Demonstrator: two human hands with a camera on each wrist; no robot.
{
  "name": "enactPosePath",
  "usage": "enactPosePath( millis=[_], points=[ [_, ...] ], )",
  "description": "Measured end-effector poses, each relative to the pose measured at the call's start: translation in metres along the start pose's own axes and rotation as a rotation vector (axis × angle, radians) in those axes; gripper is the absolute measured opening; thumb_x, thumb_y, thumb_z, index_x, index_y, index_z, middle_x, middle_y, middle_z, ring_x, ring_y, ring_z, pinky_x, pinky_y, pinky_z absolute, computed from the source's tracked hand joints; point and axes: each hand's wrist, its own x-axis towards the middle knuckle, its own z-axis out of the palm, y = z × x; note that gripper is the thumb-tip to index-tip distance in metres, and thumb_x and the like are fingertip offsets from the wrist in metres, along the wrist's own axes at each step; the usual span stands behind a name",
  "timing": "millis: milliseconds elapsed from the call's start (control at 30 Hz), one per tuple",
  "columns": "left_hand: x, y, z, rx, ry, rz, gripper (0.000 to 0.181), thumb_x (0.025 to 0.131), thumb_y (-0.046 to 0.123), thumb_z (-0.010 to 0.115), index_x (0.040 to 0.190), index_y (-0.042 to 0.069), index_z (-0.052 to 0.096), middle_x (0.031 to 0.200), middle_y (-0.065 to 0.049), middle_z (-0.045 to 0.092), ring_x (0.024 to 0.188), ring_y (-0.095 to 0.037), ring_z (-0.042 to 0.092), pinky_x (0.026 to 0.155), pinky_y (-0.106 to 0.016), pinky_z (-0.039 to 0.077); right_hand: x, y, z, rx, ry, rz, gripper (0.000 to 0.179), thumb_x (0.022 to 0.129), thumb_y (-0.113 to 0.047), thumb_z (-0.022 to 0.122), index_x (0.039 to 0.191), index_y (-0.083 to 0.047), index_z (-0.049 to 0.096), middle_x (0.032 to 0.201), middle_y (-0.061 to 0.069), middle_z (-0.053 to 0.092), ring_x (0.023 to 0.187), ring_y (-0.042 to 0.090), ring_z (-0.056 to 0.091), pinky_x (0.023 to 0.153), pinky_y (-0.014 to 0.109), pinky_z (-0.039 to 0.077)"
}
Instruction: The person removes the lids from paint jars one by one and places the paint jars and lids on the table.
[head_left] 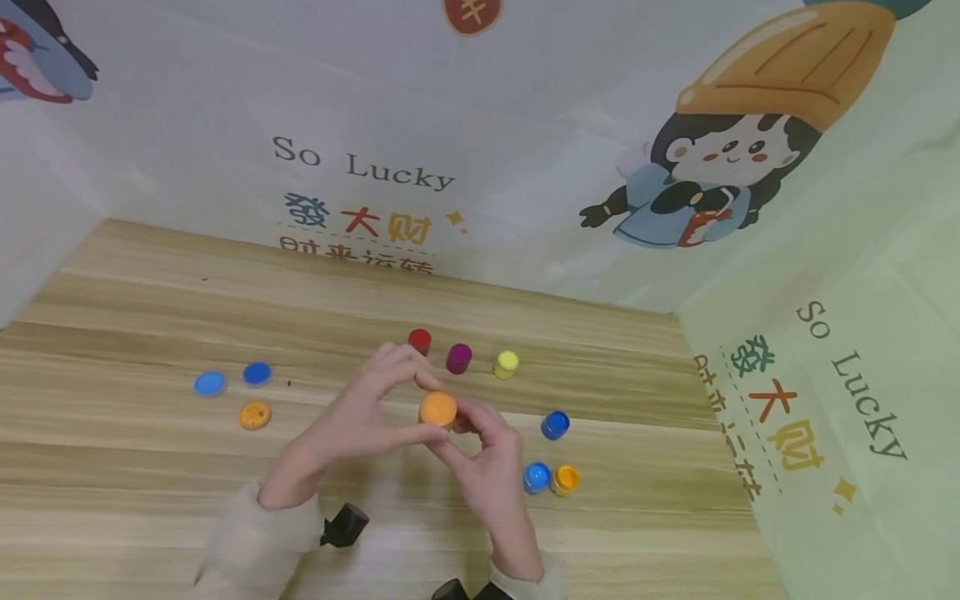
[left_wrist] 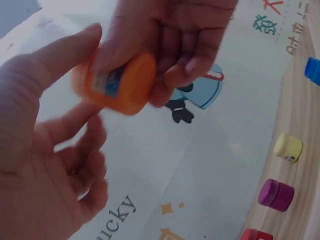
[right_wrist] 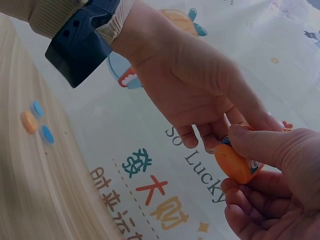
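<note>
A small orange paint jar [head_left: 438, 409] with a printed label is held up between both hands. My right hand [head_left: 489, 454] pinches it with thumb and fingers on its right side. From the other side, my left hand [head_left: 363, 417] reaches round it with thumb and index finger. In the left wrist view the orange jar [left_wrist: 120, 85] looks blurred, the right thumb lying across its label. The right wrist view shows the jar [right_wrist: 235, 162] gripped by the right hand [right_wrist: 280, 175], the left hand's [right_wrist: 195, 80] index finger at its far end.
Red [head_left: 420, 340], purple [head_left: 459, 358] and yellow [head_left: 506, 364] jars stand behind the hands. To the right are uncapped dark blue [head_left: 556, 425], light blue [head_left: 536, 477] and orange [head_left: 565, 479] jars. Two blue lids [head_left: 210, 383] and an orange lid [head_left: 255, 415] lie left. A printed cloth hangs behind.
</note>
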Motion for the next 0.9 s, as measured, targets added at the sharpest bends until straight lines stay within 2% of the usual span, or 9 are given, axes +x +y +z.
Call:
enactPosePath(
  millis=[67,167,300,367,433,533,633,767,900],
  points=[
    [0.000,0.003,0.003,0.062,0.036,-0.029,0.037,0.064,0.020,0.086,0.090,0.015,0.061,0.093,0.004,0.057,0.093,-0.017,0.043,0.080,-0.037,0.033,0.000,-0.001,0.000,-0.009,0.011,-0.009,0.025,0.076,-0.002,0.075,0.101,0.000,0.068,0.094,0.009,0.068,0.080,0.020,0.061,0.072,0.030,0.052],
    [0.000,0.005,0.003,0.116,0.036,-0.033,0.044,0.065,0.025,0.085,0.098,0.012,0.061,0.096,0.002,0.055,0.094,-0.018,0.042,0.081,-0.040,0.032,0.000,-0.002,0.000,-0.020,0.016,-0.013,0.026,0.075,0.000,0.076,0.100,0.001,0.068,0.093,0.010,0.067,0.079,0.021,0.061,0.072,0.031,0.052],
    [-0.001,0.002,-0.004,0.045,-0.028,0.042,0.043,0.068,0.012,0.080,0.109,0.008,0.066,0.101,0.000,0.055,0.095,-0.018,0.040,0.080,-0.039,0.032,0.001,-0.002,0.000,-0.014,0.000,-0.011,0.027,0.076,-0.002,0.076,0.101,-0.001,0.068,0.094,0.008,0.067,0.080,0.019,0.060,0.073,0.030,0.052],
    [-0.001,0.001,-0.006,0.008,-0.037,0.057,0.038,0.067,0.008,0.080,0.104,0.009,0.068,0.101,0.000,0.055,0.095,-0.018,0.040,0.079,-0.037,0.033,0.001,-0.002,0.000,-0.003,-0.012,-0.013,0.027,0.076,-0.003,0.076,0.102,-0.002,0.068,0.095,0.007,0.067,0.080,0.018,0.059,0.074,0.029,0.051],
    [-0.001,0.001,-0.005,0.023,-0.019,0.040,0.034,0.066,0.011,0.083,0.095,0.011,0.067,0.097,0.001,0.056,0.094,-0.017,0.040,0.079,-0.036,0.034,0.000,-0.001,0.001,0.003,-0.016,-0.022,0.026,0.077,-0.003,0.075,0.102,-0.002,0.068,0.094,0.007,0.067,0.080,0.018,0.059,0.074,0.030,0.051],
    [0.000,0.004,-0.002,0.100,0.012,-0.013,0.039,0.062,0.022,0.087,0.087,0.014,0.058,0.093,0.004,0.054,0.092,-0.018,0.041,0.081,-0.038,0.033,0.000,-0.001,0.001,-0.005,-0.012,-0.016,0.026,0.076,-0.002,0.076,0.101,-0.001,0.068,0.093,0.009,0.067,0.080,0.019,0.060,0.073,0.029,0.052],
    [0.000,0.005,-0.002,0.149,0.008,-0.025,0.046,0.061,0.028,0.087,0.094,0.012,0.059,0.094,0.003,0.054,0.092,-0.017,0.041,0.082,-0.041,0.031,0.000,-0.001,0.001,-0.017,-0.003,-0.002,0.026,0.075,-0.001,0.076,0.100,0.000,0.068,0.092,0.009,0.067,0.079,0.020,0.060,0.072,0.030,0.052],
    [-0.002,0.002,-0.007,0.092,-0.036,0.030,0.043,0.065,0.016,0.083,0.105,0.009,0.066,0.100,0.001,0.057,0.093,-0.016,0.041,0.080,-0.039,0.032,0.000,-0.001,0.001,-0.016,-0.012,0.018,0.025,0.076,-0.005,0.076,0.100,-0.002,0.068,0.094,0.007,0.067,0.080,0.020,0.059,0.074,0.030,0.052],
    [-0.002,0.001,-0.007,0.064,-0.023,0.036,0.033,0.065,0.013,0.083,0.094,0.013,0.067,0.096,0.004,0.059,0.093,-0.015,0.042,0.079,-0.037,0.035,0.000,0.000,0.001,0.002,-0.019,0.012,0.025,0.077,-0.005,0.076,0.100,-0.003,0.068,0.095,0.007,0.068,0.080,0.019,0.059,0.074,0.030,0.052]
  ],
)
